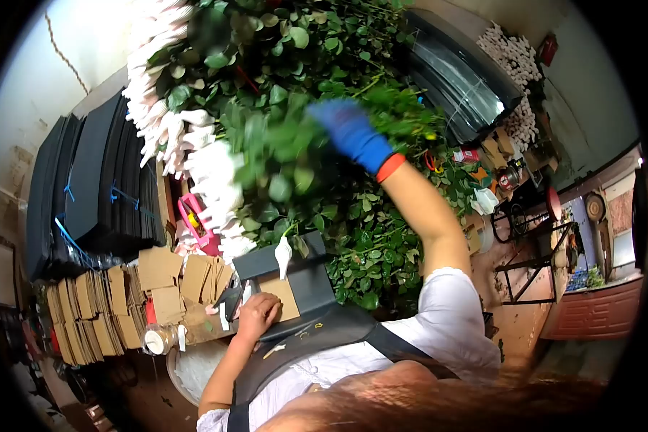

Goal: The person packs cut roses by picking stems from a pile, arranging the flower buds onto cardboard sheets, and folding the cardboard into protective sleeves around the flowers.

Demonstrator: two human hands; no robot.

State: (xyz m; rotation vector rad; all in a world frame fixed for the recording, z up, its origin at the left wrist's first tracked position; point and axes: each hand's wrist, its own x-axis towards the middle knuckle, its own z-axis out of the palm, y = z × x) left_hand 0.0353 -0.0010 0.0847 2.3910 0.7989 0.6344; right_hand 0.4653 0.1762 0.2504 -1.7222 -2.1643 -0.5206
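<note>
My left hand (258,315) is bare, its fingers bent over the left side of a brown cardboard sheet (286,305). Under the sheet is a dark grey board or tray (315,286). One white-covered flower head (283,253) on a green stem lies across the top of the cardboard. My right hand (342,128), in a blue glove with an orange cuff, reaches over the heap of leafy stems (367,209). Motion smears its fingers, and the leaves (281,147) beside it are blurred too; whether it grips a stem cannot be told.
White-covered flower heads (212,173) line the heap's left side. Beyond stand stacked black sheets (97,169), a pink tool or holder (194,222) and cardboard pieces (93,309). A tape roll (158,340) sits lower left. Plastic-wrapped dark sheets (468,72) lie upper right; a black metal frame (529,266) stands right.
</note>
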